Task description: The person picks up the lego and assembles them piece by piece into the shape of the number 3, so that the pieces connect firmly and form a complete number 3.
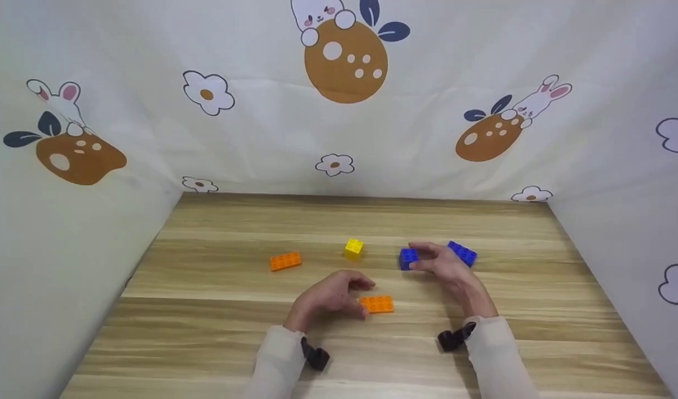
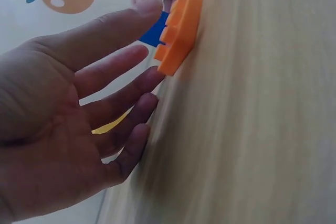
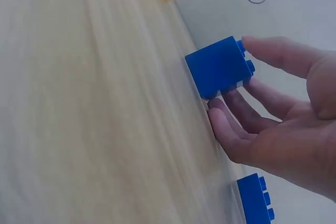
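Observation:
A blue square block (image 1: 408, 259) stands on the wooden table, with my right hand (image 1: 447, 265) about it from the right. In the right wrist view its thumb (image 3: 278, 55) is beside the studs and the other fingers bend loosely along the other side; firm contact is not plain. My left hand (image 1: 330, 293) is at the left end of an orange 2x4 brick (image 1: 378, 304), thumb and fingers apart. In the left wrist view this orange brick (image 2: 184, 27) lies just beyond the fingertips, studs up, and nothing is gripped.
A second orange brick (image 1: 285, 261) lies at the left, and a yellow square block (image 1: 354, 249) stands near the middle. Just behind the right hand lies a blue 2x4 brick (image 1: 462, 253). Printed cloth (image 1: 261, 144) walls the table at the back and sides.

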Motion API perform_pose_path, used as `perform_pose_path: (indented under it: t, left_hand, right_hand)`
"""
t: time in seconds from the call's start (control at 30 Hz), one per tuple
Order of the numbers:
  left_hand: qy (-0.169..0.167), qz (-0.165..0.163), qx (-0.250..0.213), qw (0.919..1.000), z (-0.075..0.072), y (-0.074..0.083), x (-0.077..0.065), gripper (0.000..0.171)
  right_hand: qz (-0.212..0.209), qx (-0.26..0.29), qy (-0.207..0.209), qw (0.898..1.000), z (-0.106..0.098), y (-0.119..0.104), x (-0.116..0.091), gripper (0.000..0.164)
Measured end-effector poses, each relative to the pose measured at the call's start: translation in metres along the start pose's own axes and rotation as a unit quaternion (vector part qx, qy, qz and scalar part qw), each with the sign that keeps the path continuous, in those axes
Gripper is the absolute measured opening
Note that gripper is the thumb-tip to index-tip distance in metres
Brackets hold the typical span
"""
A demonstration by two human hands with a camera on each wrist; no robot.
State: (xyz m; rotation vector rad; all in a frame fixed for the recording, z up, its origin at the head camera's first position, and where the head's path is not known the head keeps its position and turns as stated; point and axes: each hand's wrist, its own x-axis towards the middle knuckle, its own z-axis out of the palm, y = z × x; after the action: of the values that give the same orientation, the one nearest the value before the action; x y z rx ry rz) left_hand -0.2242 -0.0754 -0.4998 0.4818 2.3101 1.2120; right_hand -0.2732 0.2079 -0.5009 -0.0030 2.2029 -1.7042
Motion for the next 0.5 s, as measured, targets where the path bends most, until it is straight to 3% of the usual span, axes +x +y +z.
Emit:
perform_pose_path:
  t: [0.33,0.5]
  left_hand:
    - [0.03,0.004,0.022,0.9993,0.006,-0.001,0.0037,0.034]
    - [0.035,0.011,0.015,0.9992,0.0077,-0.0032,0.0039,0.034]
  right_hand:
    - [0.001,0.004,0.039,0.999,0.0066,-0.0014,-0.0004,0.052]
    - [0.002,-0.016,0.048,0.999,0.0074,-0.0016,-0.001,0.052]
